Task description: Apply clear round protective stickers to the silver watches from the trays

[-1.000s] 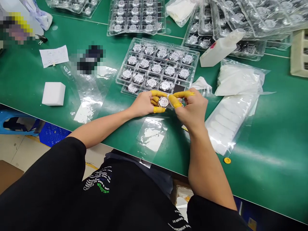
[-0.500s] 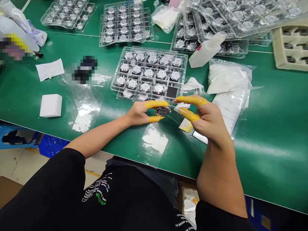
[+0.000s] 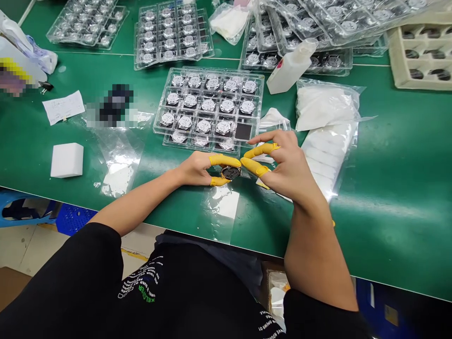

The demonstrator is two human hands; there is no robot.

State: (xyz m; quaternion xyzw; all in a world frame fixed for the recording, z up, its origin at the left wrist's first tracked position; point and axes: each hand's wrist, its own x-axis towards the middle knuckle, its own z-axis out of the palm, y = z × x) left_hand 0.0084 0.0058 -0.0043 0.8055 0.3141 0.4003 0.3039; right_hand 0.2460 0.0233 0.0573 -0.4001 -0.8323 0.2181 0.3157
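A green tabletop (image 3: pixel 399 188) is spreading out before the person, carrying stacked clear plastic trays (image 3: pixel 318 21), a white plastic bottle (image 3: pixel 291 68) and bags of white pads (image 3: pixel 326 106). Nearest the hands, a clear blister tray (image 3: pixel 183 69) is holding round silver discs (image 3: pixel 208 105) in separate pockets, which is keeping them from touching one another. Just in front of that tray, the left hand (image 3: pixel 197 169) is closing its grip on a single round metal disc (image 3: pixel 231 173), pinching it by the edge between thumb and forefinger. Both are capped in yellow finger cots (image 3: pixel 221 161), likely keeping skin off the metal. The right hand (image 3: pixel 286 172) is holding its grip open, its capped tips just beside the disc. Compared with a moment earlier, the right hand is closer, and the disc is showing a dark face instead of silver.
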